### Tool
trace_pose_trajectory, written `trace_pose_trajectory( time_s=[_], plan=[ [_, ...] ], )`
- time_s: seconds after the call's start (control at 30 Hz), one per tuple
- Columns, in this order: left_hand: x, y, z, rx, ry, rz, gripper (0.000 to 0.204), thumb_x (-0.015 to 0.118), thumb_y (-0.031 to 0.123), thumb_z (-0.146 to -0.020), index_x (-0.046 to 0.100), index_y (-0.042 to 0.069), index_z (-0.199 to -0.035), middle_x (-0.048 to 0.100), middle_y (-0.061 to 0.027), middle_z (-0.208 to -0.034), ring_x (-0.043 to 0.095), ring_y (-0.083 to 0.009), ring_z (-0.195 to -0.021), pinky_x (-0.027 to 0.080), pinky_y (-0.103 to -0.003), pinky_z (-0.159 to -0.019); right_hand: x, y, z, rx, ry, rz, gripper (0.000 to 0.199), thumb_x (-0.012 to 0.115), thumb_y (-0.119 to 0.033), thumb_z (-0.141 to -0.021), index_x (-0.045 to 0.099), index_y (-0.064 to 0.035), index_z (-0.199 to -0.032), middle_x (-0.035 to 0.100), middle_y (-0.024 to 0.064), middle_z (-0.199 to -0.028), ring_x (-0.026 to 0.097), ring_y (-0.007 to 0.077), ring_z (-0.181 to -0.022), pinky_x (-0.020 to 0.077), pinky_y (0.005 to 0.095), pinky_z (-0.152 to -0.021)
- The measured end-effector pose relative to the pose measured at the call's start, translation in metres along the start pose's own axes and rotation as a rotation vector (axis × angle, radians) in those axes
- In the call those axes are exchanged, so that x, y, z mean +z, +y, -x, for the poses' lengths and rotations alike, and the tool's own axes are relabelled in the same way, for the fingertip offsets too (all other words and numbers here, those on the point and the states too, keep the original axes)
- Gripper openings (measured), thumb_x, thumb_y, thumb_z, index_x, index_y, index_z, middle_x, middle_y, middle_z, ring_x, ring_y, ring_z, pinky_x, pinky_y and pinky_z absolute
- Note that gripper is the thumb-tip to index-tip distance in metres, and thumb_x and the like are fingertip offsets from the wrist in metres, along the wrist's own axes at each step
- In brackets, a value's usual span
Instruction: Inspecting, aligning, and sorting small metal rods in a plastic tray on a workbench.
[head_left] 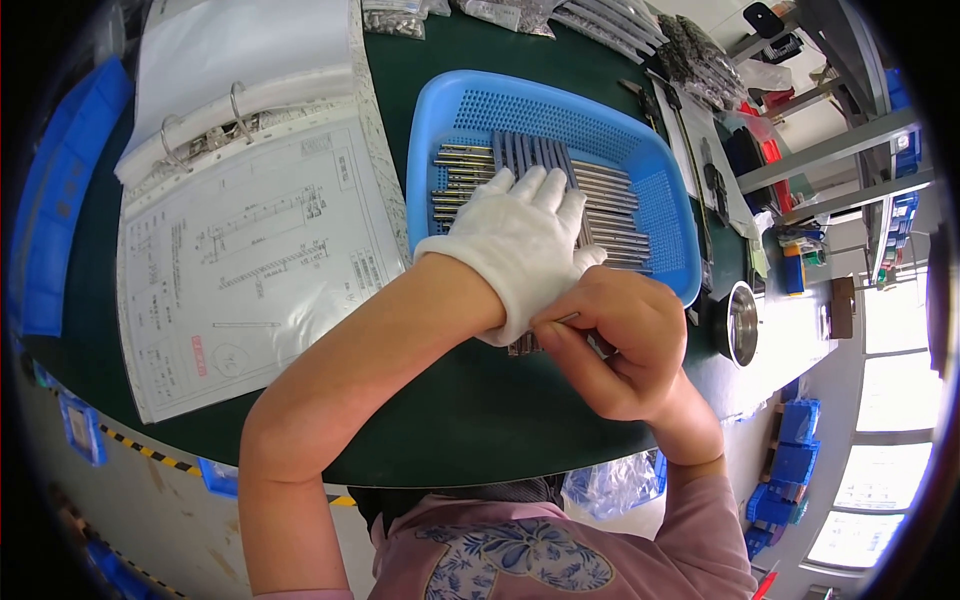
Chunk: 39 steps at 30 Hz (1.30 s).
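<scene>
Rod [567,319] pinched in right hand [618,345] fingers, beside gloved left hand [520,245].

White glove on the left grip [522,245]; right grip [612,335] bare (pink floral top).

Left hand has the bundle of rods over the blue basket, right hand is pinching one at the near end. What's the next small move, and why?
Probably draw the single rod toward the body with the right hand. Its fingertips pinch that rod's near end, while the gloved left hand holds the rod bundle flat over the blue basket, so the rest should stay put.
</scene>
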<state>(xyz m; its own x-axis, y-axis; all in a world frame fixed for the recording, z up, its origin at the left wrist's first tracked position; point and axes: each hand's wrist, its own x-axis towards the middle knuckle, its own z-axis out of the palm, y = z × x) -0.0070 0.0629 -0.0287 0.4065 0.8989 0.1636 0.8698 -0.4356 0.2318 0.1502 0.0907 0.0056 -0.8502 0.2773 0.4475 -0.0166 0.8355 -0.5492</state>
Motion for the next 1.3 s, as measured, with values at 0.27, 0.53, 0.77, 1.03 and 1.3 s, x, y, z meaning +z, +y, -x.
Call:
trace_pose_trajectory(
  time_s=[0.27, 0.53, 0.77, 1.03, 1.3],
  plan=[
    [0.006, 0.003, -0.006, -0.062, -0.072, -0.051, 0.065, 0.074, 0.02, -0.063, 0.057, 0.014, -0.126, 0.046, -0.0187, -0.131, 0.039, -0.0353, -0.127, 0.035, -0.043, -0.103, -0.004, -0.003, -0.005, 0.004, -0.063, 0.053, 0.006, 0.064, 0.003, -0.069, 0.064, -0.0015, -0.073, 0.058, 0.0063, -0.06, 0.052, 0.0192, -0.049, 0.0374, 0.028, -0.046],
    [0.02, -0.003, -0.005, 0.012, 0.152, -0.06, 0.066, 0.074, 0.016, -0.063, 0.056, 0.014, -0.127, 0.051, -0.0154, -0.122, 0.044, -0.0308, -0.122, 0.039, -0.041, -0.098, -0.003, -0.006, -0.005, 0.069, -0.039, -0.073, 0.009, 0.066, 0.002, -0.073, 0.059, -0.0013, -0.069, 0.054, 0.0069, -0.06, 0.05, 0.0165, -0.044, 0.0363, 0.0279, -0.042],
    [0.008, -0.003, -0.001, -0.003, 0.066, -0.065, 0.04, 0.056, 0.022, -0.086, 0.058, 0.014, -0.125, 0.052, -0.0159, -0.122, 0.045, -0.0311, -0.121, 0.039, -0.04, -0.098, 0.004, -0.002, 0.001, 0.077, 0.038, -0.097, 0.008, 0.066, 0.003, -0.073, 0.06, -0.0011, -0.069, 0.054, 0.0064, -0.06, 0.051, 0.0161, -0.045, 0.0371, 0.0275, -0.043],
    [0.026, -0.01, 0.001, 0.013, 0.183, -0.153, 0.049, 0.063, 0.022, -0.079, 0.055, 0.013, -0.127, 0.044, -0.0207, -0.133, 0.039, -0.038, -0.128, 0.035, -0.047, -0.103, 0.01, -0.006, 0.001, 0.16, 0.052, -0.164, 0.006, 0.066, -0.003, -0.073, 0.06, -0.0031, -0.074, 0.057, 0.0088, -0.064, 0.055, 0.0242, -0.05, 0.0422, 0.0329, -0.046],
    [0.027, -0.017, -0.011, -0.145, 0.129, 0.068, 0.052, 0.055, 0.032, -0.089, 0.048, 0.002, -0.132, 0.042, -0.0254, -0.137, 0.038, -0.0401, -0.129, 0.034, -0.046, -0.105, 0.024, 0.004, 0.004, -0.059, 0.209, -0.056, 0.007, 0.065, -0.004, -0.074, 0.06, -0.0036, -0.079, 0.055, 0.0061, -0.065, 0.055, 0.0255, -0.052, 0.0412, 0.0353, -0.045]
  ],
)
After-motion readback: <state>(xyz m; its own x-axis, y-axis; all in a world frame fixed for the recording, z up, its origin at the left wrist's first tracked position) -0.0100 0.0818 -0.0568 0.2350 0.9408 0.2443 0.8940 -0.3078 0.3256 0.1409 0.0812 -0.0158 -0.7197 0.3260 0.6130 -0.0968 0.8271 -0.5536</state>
